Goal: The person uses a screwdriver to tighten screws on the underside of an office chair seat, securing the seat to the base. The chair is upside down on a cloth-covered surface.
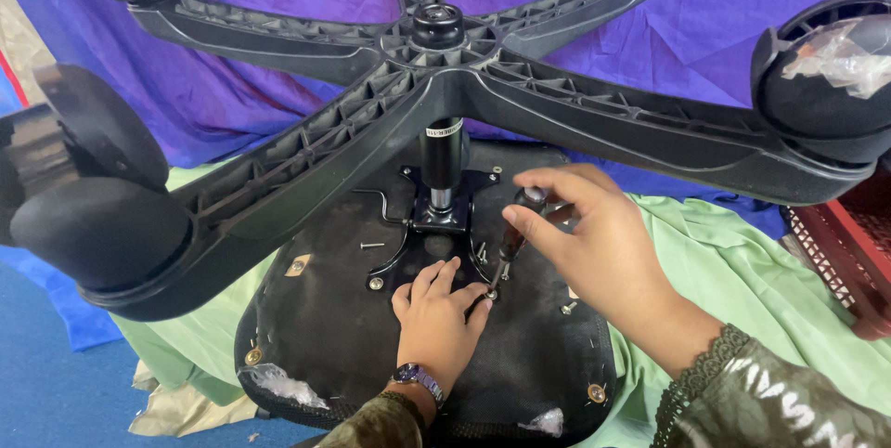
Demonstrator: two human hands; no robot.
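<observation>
I saw my right hand (594,244) closed in a tight grip around the screwdriver (513,239) handle. Its shaft stood nearly upright, tip down. My left hand (438,313) lay flat, fingers spread on the chair seat underside (325,318), touching the tip.

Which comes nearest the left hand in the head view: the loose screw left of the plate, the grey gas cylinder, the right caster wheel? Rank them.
From the left hand:
1. Loose screw, up and left on the seat underside.
2. Grey gas cylinder, straight above.
3. Right caster wheel, far upper right.

Bright, even daylight with soft shadows, sharp focus throughout, and wide-angle bending of shapes toward the edges.
</observation>
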